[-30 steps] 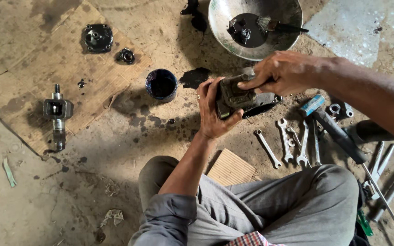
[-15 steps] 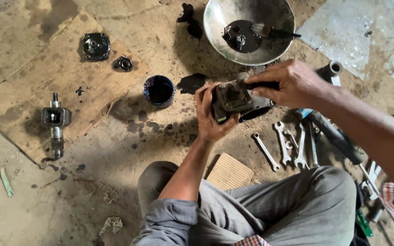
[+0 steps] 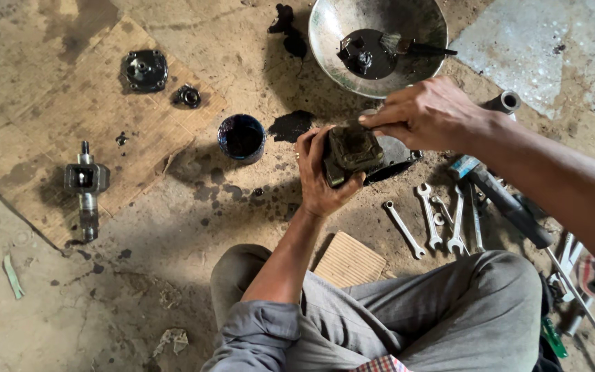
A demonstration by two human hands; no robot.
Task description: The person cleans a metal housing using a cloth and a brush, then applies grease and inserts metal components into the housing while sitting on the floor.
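Since a second ago the right hand [image 3: 427, 110] has shifted to the 12 o'clock edge of the greasy metal block [image 3: 350, 149], fingers pinching there, while the left hand [image 3: 324, 180] keeps its fingers wrapped around it.

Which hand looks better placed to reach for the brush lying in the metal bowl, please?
Probably the right hand. It rests on top of the greasy metal block, just below the metal bowl where the brush lies. The left hand cradles the block from beneath, supporting it.

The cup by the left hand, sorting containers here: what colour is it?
Dark blue cup, black inside; head view.
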